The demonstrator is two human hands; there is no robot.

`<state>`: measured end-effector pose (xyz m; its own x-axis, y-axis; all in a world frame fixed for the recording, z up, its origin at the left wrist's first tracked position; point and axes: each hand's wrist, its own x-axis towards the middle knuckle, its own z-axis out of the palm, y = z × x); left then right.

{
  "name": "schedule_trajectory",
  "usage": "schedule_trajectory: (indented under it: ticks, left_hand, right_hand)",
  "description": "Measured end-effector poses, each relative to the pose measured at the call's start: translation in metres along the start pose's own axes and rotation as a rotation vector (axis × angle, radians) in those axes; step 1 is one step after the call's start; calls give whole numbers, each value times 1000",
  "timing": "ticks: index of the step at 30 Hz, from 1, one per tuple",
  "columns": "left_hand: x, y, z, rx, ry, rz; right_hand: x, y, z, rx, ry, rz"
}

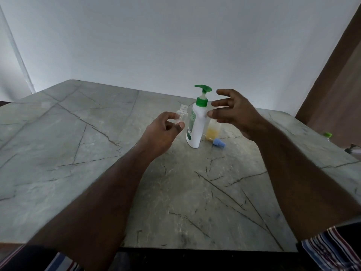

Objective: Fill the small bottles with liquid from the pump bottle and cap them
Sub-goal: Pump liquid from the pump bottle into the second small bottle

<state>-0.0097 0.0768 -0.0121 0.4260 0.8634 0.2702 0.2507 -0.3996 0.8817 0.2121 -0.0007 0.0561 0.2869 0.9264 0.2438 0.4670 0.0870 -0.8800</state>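
The left hand (166, 132) is pinching a small clear uncapped plastic bottle (182, 116) between thumb and fingertips, holding it upright just left of the tall white pump bottle with green dispenser head (196, 124). The right hand (232, 112) is hovering with fingers spread wide beside the pump, gripping nothing. A second small bottle holding yellow liquid (212, 132) and a blue cap (218, 142) are resting on the veined grey stone-patterned surface (78, 153).
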Motion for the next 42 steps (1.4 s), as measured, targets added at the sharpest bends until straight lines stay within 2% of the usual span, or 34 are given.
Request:
schedule_trajectory:
  ticks: [2,5,7,15,23,29,35,42]
  left_hand:
    - [0,-1,-1,-8,3,0]
    - [1,-1,-2,3,11,3]
    - [1,-1,-1,16,8,6]
    - [2,0,-2,22,9,6]
    - [2,4,-3,36,56,16]
    - [2,3,-6,4,74,20]
    - [0,3,-7,-35,90,34]
    - [-1,3,-6,-4,59,46]
  right_hand:
    - [3,2,6,-22,-5,5]
    - [1,5,9,45,191,-82]
    - [-1,10,5,105,253,-86]
    - [2,5,25,107,-13,-56]
    - [17,7,48,-130,-181,-13]
    - [15,8,60,-102,-116,-78]
    - [1,8,58,147,63,-111]
    - [-18,6,60,110,-26,-84]
